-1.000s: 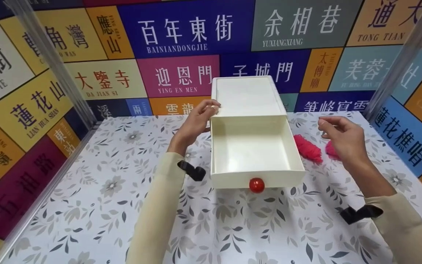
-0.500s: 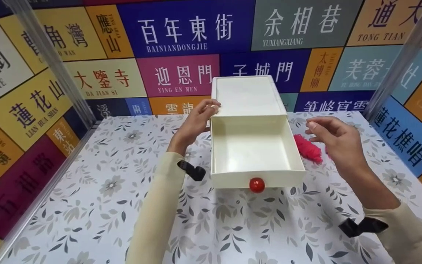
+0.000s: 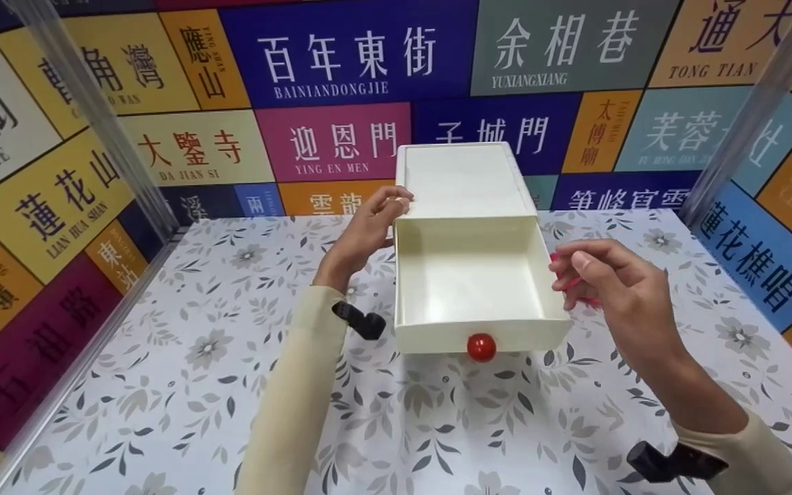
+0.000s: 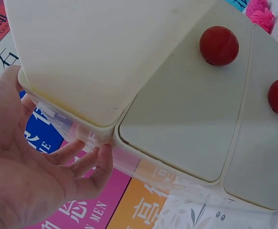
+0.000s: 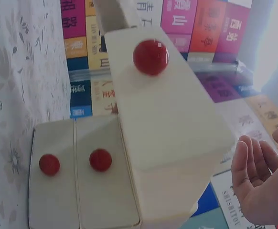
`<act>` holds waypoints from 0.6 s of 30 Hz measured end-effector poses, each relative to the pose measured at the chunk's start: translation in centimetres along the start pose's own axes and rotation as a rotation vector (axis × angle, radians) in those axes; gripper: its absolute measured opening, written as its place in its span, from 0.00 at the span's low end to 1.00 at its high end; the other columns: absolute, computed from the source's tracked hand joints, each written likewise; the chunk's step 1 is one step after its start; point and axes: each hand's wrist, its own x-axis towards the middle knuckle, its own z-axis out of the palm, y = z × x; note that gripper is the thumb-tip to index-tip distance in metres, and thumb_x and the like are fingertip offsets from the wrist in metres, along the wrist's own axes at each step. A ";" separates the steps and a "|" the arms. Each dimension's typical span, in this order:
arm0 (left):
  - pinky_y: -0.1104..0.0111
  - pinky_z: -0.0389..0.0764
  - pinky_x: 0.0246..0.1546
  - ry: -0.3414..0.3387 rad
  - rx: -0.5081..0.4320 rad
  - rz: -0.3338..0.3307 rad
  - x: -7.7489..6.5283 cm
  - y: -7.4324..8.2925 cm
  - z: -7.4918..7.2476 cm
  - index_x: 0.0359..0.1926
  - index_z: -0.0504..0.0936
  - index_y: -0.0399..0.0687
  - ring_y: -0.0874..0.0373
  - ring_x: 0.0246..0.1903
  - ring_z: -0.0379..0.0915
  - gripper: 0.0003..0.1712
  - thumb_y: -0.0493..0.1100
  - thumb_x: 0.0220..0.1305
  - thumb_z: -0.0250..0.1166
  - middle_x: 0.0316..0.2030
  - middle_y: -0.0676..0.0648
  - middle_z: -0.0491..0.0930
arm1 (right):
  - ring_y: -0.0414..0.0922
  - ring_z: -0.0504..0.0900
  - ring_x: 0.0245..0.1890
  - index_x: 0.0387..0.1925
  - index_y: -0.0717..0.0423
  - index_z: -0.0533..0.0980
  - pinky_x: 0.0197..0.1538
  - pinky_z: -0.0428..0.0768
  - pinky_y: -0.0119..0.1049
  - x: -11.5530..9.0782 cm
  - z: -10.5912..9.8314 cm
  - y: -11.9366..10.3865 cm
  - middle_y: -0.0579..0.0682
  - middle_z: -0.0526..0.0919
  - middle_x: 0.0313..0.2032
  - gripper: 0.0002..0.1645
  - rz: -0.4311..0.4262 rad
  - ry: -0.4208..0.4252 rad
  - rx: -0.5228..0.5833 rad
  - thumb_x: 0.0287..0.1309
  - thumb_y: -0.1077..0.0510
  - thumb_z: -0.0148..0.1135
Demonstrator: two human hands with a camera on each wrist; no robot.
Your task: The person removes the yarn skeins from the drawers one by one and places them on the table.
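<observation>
A white drawer unit (image 3: 465, 180) stands on the table with its top drawer (image 3: 483, 338) pulled out, the drawer's bare inside in sight. A red round knob (image 3: 482, 347) sits on its front. My left hand (image 3: 368, 230) holds the unit at its upper left front corner; in the left wrist view its fingertips (image 4: 102, 160) bend against the clear side wall. Just right of the drawer's right wall hovers my right hand (image 3: 619, 292), fingers loosely curved and holding nothing. Behind it lies a bright pink fluffy bundle (image 4: 259, 14), mostly hidden in the head view.
Two lower drawers with red knobs (image 5: 101, 160) are closed beneath the pulled-out one. A flower-patterned cover (image 3: 210, 350) lies over the table. Walls with coloured street-name panels (image 3: 361, 51) rise behind and at both sides, with clear posts (image 3: 104, 117) at the corners.
My right hand has moved left and nearer to me, coming in front of the pink bundle beside the drawer. The left hand keeps its place on the unit.
</observation>
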 end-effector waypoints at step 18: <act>0.52 0.80 0.56 -0.005 0.008 -0.007 -0.1 0.0 -0.1 0.57 0.73 0.53 0.53 0.49 0.75 0.14 0.48 0.78 0.49 0.56 0.44 0.72 | 0.41 0.82 0.24 0.33 0.61 0.82 0.22 0.80 0.34 -4.0 2.1 -0.2 0.48 0.84 0.23 0.15 -0.117 -0.302 -0.113 0.70 0.70 0.51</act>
